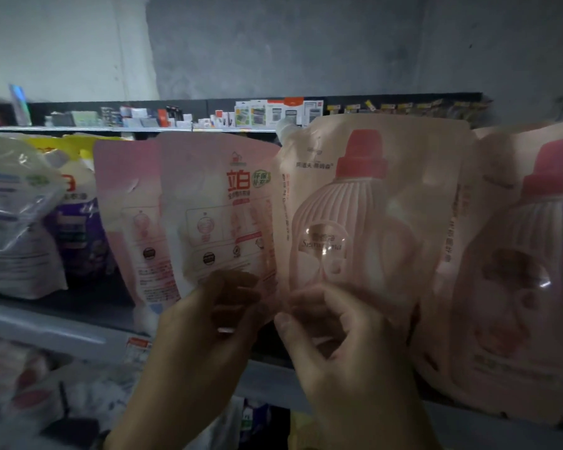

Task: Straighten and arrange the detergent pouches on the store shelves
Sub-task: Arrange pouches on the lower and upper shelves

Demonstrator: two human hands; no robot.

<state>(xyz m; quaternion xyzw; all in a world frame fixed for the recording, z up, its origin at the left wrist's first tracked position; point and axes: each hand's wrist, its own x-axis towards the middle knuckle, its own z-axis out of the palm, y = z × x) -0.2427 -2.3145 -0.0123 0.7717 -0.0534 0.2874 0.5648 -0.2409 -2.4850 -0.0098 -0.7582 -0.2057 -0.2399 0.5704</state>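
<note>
Pink detergent pouches stand in a row on the grey shelf (62, 326). My left hand (205, 323) holds the lower edge of the pink pouch with red characters (215, 209). My right hand (332, 332) pinches the bottom of the peach pouch with a printed bottle (364, 203), whose white spout points up left. A matching peach pouch (527, 254) leans at the right, close to the camera. Another pale pink pouch (127, 203) stands just left of the one in my left hand.
A purple and white pouch (78, 222) and a clear blue-printed bag (13, 216) sit at the left of the shelf. A lower shelf holds more packs (23, 384). Far behind, another shelf (176, 125) carries small boxed goods under a grey wall.
</note>
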